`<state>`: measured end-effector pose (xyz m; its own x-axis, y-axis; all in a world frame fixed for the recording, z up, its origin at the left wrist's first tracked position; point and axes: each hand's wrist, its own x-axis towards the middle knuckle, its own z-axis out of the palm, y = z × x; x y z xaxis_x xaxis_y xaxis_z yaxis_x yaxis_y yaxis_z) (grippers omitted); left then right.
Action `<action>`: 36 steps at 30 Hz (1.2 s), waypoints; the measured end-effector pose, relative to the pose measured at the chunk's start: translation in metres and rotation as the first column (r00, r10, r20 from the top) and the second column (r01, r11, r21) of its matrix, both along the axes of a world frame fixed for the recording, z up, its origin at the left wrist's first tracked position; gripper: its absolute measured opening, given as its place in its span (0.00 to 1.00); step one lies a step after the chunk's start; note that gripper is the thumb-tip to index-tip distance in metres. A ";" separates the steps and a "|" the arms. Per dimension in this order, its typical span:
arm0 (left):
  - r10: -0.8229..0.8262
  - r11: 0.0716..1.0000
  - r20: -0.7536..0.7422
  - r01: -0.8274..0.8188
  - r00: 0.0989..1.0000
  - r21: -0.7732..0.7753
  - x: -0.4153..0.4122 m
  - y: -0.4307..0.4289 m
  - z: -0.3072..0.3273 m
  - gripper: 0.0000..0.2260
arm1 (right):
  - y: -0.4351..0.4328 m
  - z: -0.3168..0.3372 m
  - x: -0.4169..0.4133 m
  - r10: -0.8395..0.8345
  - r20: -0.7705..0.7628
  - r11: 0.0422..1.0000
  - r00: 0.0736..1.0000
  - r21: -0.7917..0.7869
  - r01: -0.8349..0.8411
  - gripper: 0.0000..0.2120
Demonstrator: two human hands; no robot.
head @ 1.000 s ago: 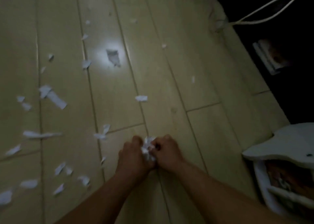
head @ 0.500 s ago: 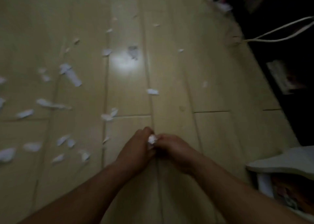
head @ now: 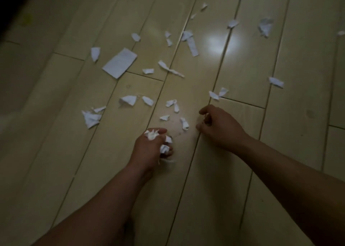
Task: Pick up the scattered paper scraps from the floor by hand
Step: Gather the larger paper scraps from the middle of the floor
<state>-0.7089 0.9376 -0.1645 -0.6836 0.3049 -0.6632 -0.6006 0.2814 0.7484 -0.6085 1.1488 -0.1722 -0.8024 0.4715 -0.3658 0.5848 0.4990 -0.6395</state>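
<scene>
A wad of white scraps is clenched in the left hand, low over the plank floor. The right hand is held near it, fingers loosely curled, nothing seen in them. Loose scraps are scattered ahead, among them 1 larger sheet.

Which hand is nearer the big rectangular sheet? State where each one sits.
Left. The left hand, gripping a wad of scraps, sits nearer the camera than the rectangular sheet and slightly to its right. The right hand is much farther to the right.
</scene>
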 end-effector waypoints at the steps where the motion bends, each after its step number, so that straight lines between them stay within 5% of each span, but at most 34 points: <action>1: -0.010 0.999 0.002 0.010 1.000 -0.037 -0.005 -0.003 0.003 0.05 | -0.004 0.001 -0.007 0.057 0.014 0.998 0.998 0.034 -0.057 0.17; 3: -0.054 0.995 0.001 0.054 0.999 -0.086 -0.013 -0.005 0.006 0.01 | -0.015 0.004 -0.021 0.143 0.060 0.984 0.988 0.101 -0.149 0.15; 8: -0.085 0.985 0.091 0.098 0.992 -0.144 -0.017 0.002 0.010 0.20 | -0.036 0.004 -0.045 0.211 0.140 0.955 0.967 0.182 -0.234 0.21; 12: 0.054 0.999 0.219 -0.052 0.974 -0.016 -0.016 0.003 -0.001 0.18 | -0.044 -0.005 -0.049 0.188 0.154 0.929 0.970 0.292 -0.227 0.04; 14: 0.133 0.985 0.305 -0.160 0.943 0.068 -0.013 0.004 -0.005 0.12 | -0.043 -0.001 -0.046 0.060 0.083 0.985 0.995 0.158 -0.073 0.03; 16: 0.167 0.967 0.355 -0.223 0.920 0.121 -0.008 0.005 -0.005 0.11 | -0.048 0.016 -0.036 -0.181 -0.037 0.974 0.983 -0.146 0.174 0.03; 19: 0.055 0.947 0.445 -0.188 0.894 0.261 0.005 0.013 0.004 0.18 | -0.072 0.045 -0.017 -0.285 -0.171 0.891 0.943 -0.410 0.195 0.03; 22: -0.032 0.936 0.547 -0.167 0.836 0.309 0.012 0.021 0.009 0.26 | -0.103 0.043 -0.007 -0.184 -0.209 0.950 0.961 -0.288 0.119 0.03; 25: -0.025 0.909 0.654 -0.255 0.756 0.329 0.008 0.020 0.011 0.37 | -0.117 0.029 -0.008 0.038 -0.256 0.995 0.966 0.094 -0.015 0.02; 29: 0.096 0.910 0.682 -0.341 0.725 0.235 -0.001 0.012 0.021 0.32 | -0.120 0.029 -0.017 0.352 -0.235 0.835 0.906 0.515 -0.191 0.05; 34: 0.298 0.836 0.633 -0.515 0.714 0.187 -0.031 -0.001 0.017 0.28 | -0.112 0.029 -0.024 0.647 -0.182 0.724 0.741 0.451 -0.522 0.16; 36: 0.371 0.847 0.551 -0.516 0.748 0.130 -0.048 -0.008 0.012 0.27 | -0.109 0.025 -0.020 0.644 -0.243 0.759 0.726 0.328 -0.563 0.17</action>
<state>-0.7570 0.9292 -0.1526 -0.3913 0.2573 -0.8836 -0.9070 -0.2703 0.3229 -0.6281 1.0397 -0.1475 -0.9924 -0.1217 0.0153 -0.1092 0.8197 -0.5623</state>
